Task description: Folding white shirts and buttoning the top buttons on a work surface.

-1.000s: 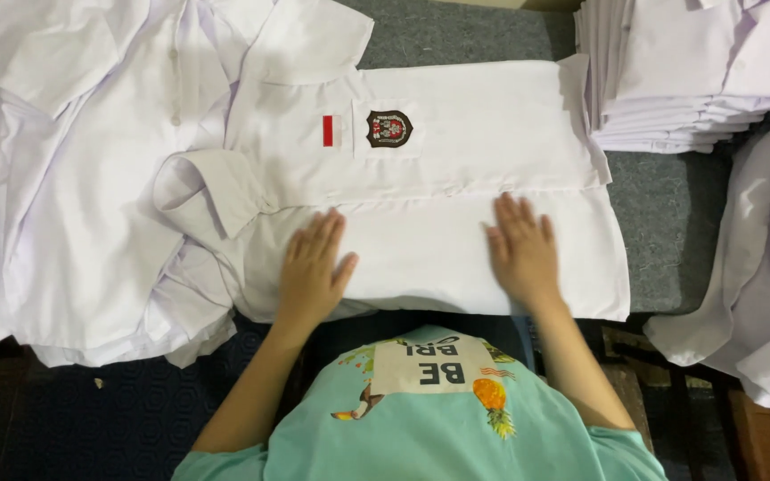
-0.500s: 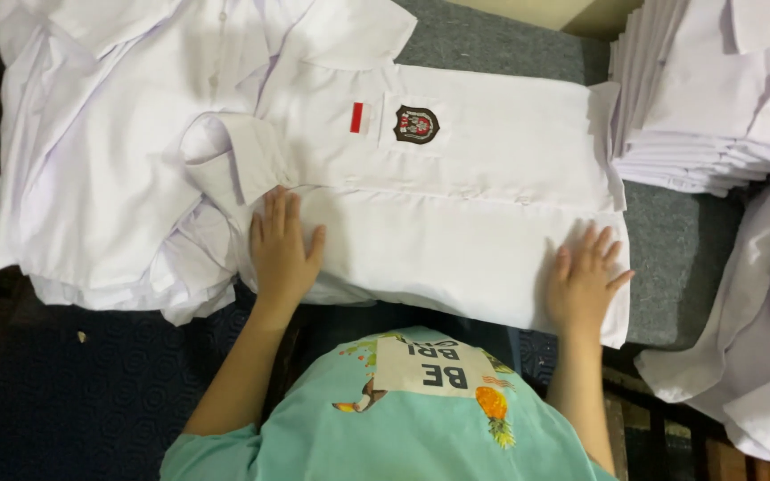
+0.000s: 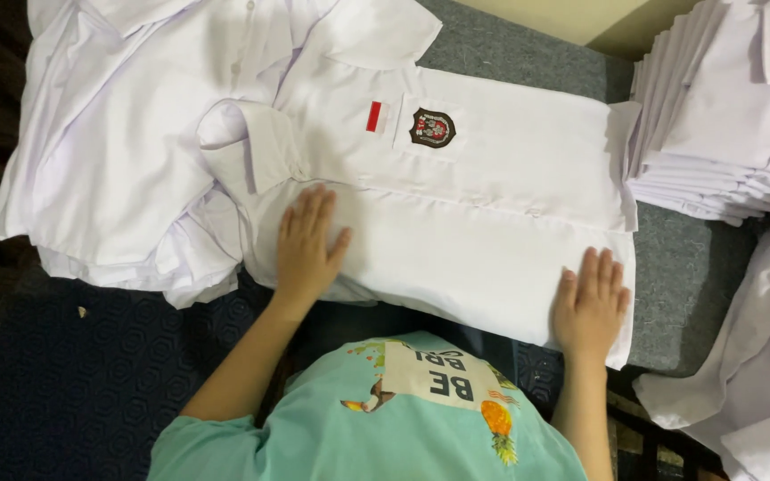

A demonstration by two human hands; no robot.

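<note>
- A white shirt (image 3: pixel 456 205) with a small badge lies flat on the grey table (image 3: pixel 679 267), right in front of the person.
- The left hand (image 3: pixel 307 245) lies flat on the shirt near its collar end, fingers spread, holding nothing.
- The right hand (image 3: pixel 592 303) lies flat on the shirt's other end, by the near corner, fingers apart too.
- A stack of folded white shirts (image 3: pixel 724 116) sits just beside that end.
- A loose pile of white shirts (image 3: pixel 126 151) lies by the collar end.
</note>
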